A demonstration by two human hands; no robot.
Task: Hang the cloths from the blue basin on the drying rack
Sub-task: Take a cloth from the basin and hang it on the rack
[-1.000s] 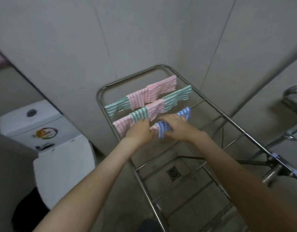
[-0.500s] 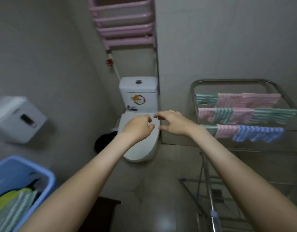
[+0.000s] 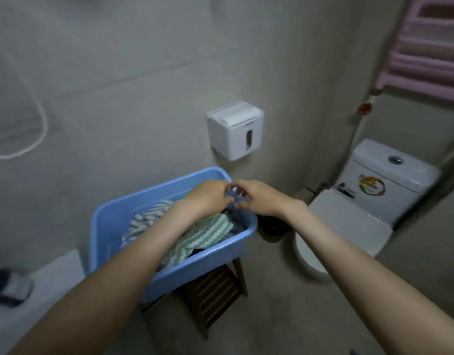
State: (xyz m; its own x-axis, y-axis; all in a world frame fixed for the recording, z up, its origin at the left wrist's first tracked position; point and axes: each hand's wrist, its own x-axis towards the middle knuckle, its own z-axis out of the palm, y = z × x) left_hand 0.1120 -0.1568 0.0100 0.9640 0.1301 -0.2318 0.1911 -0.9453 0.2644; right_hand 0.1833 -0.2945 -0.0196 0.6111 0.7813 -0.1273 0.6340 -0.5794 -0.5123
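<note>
Pinching a dark cloth [image 3: 233,213] at the 1 o'clock corner of the blue basin [image 3: 110,226] with left hand [image 3: 208,198] and right hand [image 3: 259,198], fingers curled close together, likely to lift and spread it. Striped cloths [image 3: 208,231] heaped inside; drying rack out of view.

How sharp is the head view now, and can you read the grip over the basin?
Head view: dim light, no glare; edges bend from the wide lens; motion blur smears the pink rack and toilet; blue basin and white dispenser read clearly; left hand and right hand meet over a dark cloth, fingertips too soft to judge grip.
</note>
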